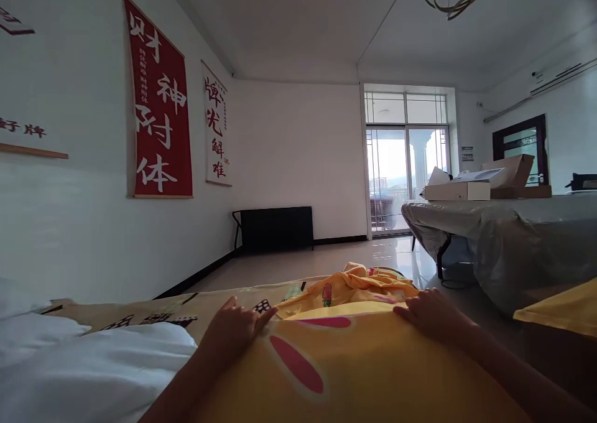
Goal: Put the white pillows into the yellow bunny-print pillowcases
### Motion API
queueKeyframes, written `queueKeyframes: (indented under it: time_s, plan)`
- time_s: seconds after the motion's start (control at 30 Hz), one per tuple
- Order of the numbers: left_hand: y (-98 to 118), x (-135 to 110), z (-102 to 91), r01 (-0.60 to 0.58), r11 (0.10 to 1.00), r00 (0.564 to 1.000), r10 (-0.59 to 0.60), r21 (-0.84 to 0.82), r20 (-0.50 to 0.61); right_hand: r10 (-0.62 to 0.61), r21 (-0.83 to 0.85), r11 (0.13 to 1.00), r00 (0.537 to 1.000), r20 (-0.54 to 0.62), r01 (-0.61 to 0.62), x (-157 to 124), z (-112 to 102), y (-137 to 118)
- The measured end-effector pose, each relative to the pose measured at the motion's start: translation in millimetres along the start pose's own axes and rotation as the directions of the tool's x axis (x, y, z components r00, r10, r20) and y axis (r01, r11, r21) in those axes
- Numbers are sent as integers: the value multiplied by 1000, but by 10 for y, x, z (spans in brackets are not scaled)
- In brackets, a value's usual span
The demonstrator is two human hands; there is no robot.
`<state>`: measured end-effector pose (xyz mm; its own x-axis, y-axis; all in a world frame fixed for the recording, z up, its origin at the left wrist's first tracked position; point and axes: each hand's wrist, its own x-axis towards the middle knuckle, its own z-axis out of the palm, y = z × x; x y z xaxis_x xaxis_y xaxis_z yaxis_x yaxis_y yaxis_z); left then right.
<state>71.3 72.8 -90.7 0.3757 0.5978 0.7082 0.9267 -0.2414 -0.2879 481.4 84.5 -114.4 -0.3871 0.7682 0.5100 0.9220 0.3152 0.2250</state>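
Observation:
A yellow cloth with pink oval marks (pixel 336 361) lies spread in front of me at the bottom of the view, bunched up at its far end (pixel 354 286). My left hand (pixel 236 326) rests on the cloth's left edge, fingers curled down onto the fabric. My right hand (pixel 431 314) lies on the cloth's right edge, fingers stretched flat toward the left. Both forearms reach in from the bottom. A white padded piece (pixel 84 361) lies at the lower left beside the cloth.
Red (pixel 161 99) and white (pixel 215 127) wall scrolls hang on the left wall. A black low bench (pixel 275 227) stands against the far wall. A covered table (pixel 504 230) with cardboard boxes (pixel 471 186) is at the right. Glass doors (pixel 405 174) lie beyond shiny floor.

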Motion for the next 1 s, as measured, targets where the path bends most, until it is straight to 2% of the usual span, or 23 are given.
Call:
queueKeyframes:
  time_s: [0.07, 0.1, 0.13, 0.17, 0.2, 0.27, 0.3, 0.33, 0.37, 0.4, 0.5, 0.57, 0.63, 0.7, 0.77, 0.8, 0.87, 0.9, 0.93, 1.0]
  plan:
    - [-69, 185, -104, -3, 992, 994, 17, 123, -112, 8, -43, 999, 985, -173, -16, 155, -2, 54]
    - [-95, 271, -149, 4, 980, 985, 30, 198, -170, 9, -66, 997, 958, -288, -29, 243, -3, 85]
    - [-116, 342, -180, 20, 968, 969, 43, 250, -245, 2, -90, 995, 909, -418, -44, 329, -6, 121]
    - [-133, 392, -193, 46, 957, 944, 53, 287, -326, -12, -111, 992, 835, -550, -59, 407, -9, 159]
    - [-143, 414, -186, 81, 947, 912, 56, 311, -407, -30, -125, 989, 740, -672, -74, 469, -6, 200]
    - [-134, 351, -106, 147, 938, 852, 42, 315, -521, -61, -132, 987, 546, -836, -90, 514, 45, 273]
    - [-109, 267, -36, 158, 939, 840, 35, 306, -541, -72, -130, 988, 486, -871, -86, 489, 108, 299]
    - [-68, 154, 47, 138, 944, 844, 45, 299, -534, -83, -130, 989, 467, -880, -71, 431, 201, 314]
    - [-10, 22, 137, 87, 952, 860, 77, 293, -504, -96, -133, 990, 478, -873, -45, 343, 324, 317]
    - [64, -118, 226, 11, 958, 877, 128, 285, -462, -114, -138, 990, 514, -850, -8, 233, 471, 307]
    - [324, -464, 413, -237, 944, 897, 303, 230, -322, -140, -105, 990, 667, -732, 93, -150, 953, 229]
    - [469, -567, 426, -286, 945, 923, 317, 161, -220, -94, -36, 995, 749, -656, 94, -356, 1188, 179]
    - [552, -583, 344, -247, 968, 966, 249, 40, -63, -16, 51, 997, 820, -572, 55, -469, 1282, 161]
    - [575, -576, 201, -138, 984, 978, 153, -114, 141, 72, 163, 987, 898, -434, 0, -498, 1233, 181]
    - [570, -591, 52, -20, 976, 939, 93, -217, 330, 169, 283, 954, 962, -215, -104, -478, 1075, 225]
    - [566, -609, -8, 18, 971, 912, 82, -238, 402, 213, 330, 928, 973, -94, -171, -460, 967, 247]
    - [568, -653, -83, 32, 973, 858, 90, -227, 505, 289, 381, 872, 951, 107, -308, -417, 714, 257]
    - [575, -670, -100, 19, 979, 834, 98, -205, 543, 332, 381, 848, 930, 160, -368, -391, 574, 227]
    - [587, -680, -109, 1, 983, 811, 106, -183, 575, 373, 368, 835, 912, 169, -409, -359, 429, 159]
    - [619, -681, -117, -22, 989, 781, 107, -145, 615, 406, 335, 849, 910, 81, -408, -279, 144, -118]
